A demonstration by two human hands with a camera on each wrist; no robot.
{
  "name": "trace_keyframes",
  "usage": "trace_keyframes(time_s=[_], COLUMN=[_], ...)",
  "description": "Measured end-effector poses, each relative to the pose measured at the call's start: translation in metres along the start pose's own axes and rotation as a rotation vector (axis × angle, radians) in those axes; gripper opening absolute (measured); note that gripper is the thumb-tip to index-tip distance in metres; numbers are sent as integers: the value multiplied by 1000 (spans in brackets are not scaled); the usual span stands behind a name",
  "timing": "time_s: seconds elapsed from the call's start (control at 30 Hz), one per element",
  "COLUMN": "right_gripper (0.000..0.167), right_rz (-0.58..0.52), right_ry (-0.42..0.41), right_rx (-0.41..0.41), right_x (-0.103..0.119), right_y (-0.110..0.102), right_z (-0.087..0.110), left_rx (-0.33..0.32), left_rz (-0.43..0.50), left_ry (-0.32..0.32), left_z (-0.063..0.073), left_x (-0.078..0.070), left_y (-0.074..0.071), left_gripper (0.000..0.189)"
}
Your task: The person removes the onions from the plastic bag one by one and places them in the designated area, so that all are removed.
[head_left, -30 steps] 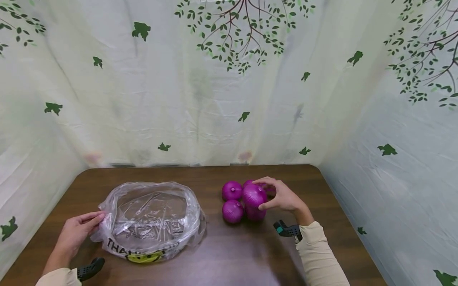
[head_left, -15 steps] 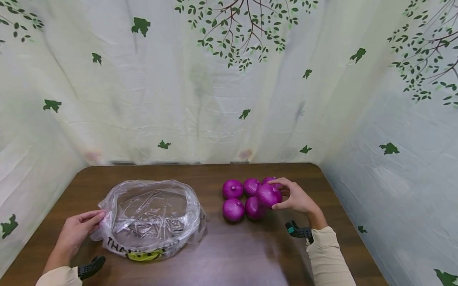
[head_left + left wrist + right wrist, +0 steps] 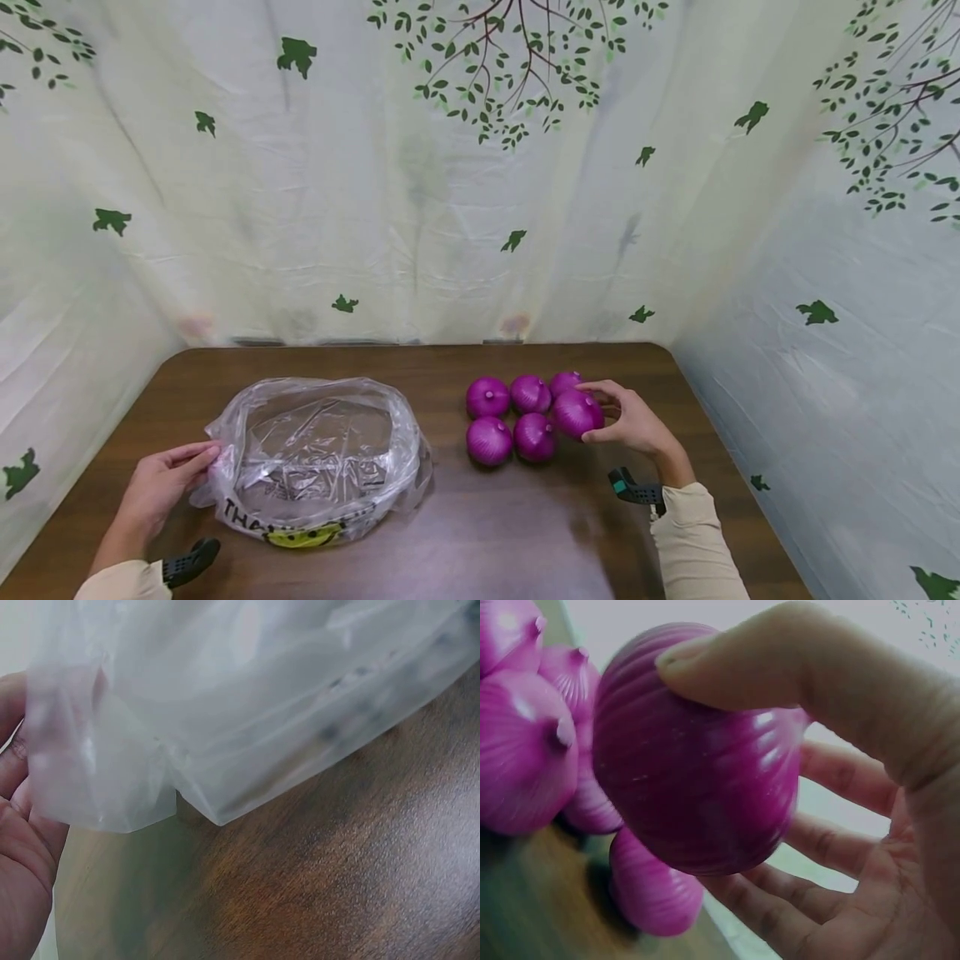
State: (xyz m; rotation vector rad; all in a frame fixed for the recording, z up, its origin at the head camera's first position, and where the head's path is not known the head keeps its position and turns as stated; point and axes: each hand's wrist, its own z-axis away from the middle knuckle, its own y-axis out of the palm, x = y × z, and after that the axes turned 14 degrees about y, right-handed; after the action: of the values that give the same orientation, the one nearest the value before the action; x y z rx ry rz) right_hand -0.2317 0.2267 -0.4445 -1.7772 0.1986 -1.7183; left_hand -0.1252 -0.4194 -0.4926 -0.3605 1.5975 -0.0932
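Note:
My right hand [image 3: 633, 421] grips a purple onion [image 3: 577, 413] between thumb and fingers, at the right end of a cluster of onions. In the right wrist view the thumb lies across the held onion [image 3: 697, 757] and the fingers reach round its far side. Several other onions [image 3: 489, 441] stand close together in two rows to its left. On the left, my left hand [image 3: 161, 492] pinches the rim of a clear plastic bag [image 3: 408, 425], whose wide mouth faces up. Black lettering and a yellow patch mark the bag's front. The left wrist view shows the bag film [image 3: 225, 712] over the fingers.
Both things stand on a dark brown wooden table [image 3: 480, 533]. A pale curtain [image 3: 420, 208] printed with leaves and branches hangs behind the table and along both sides. Dark bands with small devices sit on both wrists.
My right hand has moved right with the held onion, from over the middle of the cluster to its right end. The onions behind show more fully. The left hand and bag have stayed put.

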Motion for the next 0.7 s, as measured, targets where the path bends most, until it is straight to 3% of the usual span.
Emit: trace_keyframes(time_s=[0.17, 0.47, 0.7], right_gripper=[69, 67, 67], right_rz=[-6, 44, 49], right_ry=[6, 34, 47], right_rx=[-32, 0, -85], right_x=[-7, -23, -35], right_y=[-1, 4, 11], right_z=[0, -2, 4], left_rx=[-5, 3, 1], left_rz=[15, -15, -23], left_ry=[4, 14, 22], left_z=[-1, -1, -1], left_x=[-3, -1, -1], left_y=[0, 1, 5], left_gripper=[14, 16, 15])
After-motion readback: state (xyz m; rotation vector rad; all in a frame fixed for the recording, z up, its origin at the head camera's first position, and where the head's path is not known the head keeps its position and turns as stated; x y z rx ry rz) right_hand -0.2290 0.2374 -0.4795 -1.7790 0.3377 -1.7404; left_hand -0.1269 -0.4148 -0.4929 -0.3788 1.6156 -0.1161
